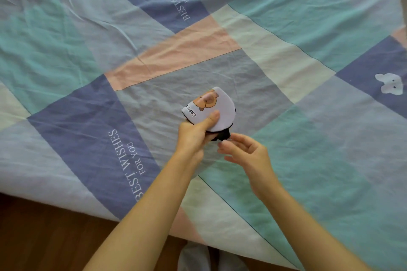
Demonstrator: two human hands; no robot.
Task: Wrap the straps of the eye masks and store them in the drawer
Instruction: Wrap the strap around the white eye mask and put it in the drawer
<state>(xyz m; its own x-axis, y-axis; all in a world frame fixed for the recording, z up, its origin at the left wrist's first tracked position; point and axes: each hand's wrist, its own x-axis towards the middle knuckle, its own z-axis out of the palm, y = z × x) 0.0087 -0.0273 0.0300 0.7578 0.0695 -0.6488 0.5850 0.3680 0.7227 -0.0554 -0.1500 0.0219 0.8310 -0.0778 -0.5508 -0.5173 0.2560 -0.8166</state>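
A folded white eye mask (218,105) with a brown capybara print and a black back is held above the bed. My left hand (196,134) grips it, thumb pressed on the white front. The black strap (223,135) sticks out below the mask. My right hand (244,152) is just under it, fingertips pinching at or touching the strap's end; the exact contact is blurred. No drawer is in view.
A patchwork bedsheet (286,28) in blue, teal, pink and cream covers the bed, printed with "BEST WISHES FOR YOU" and a white animal face (388,83). The bed's edge runs along the lower left, with brown wooden floor (44,237) beyond it.
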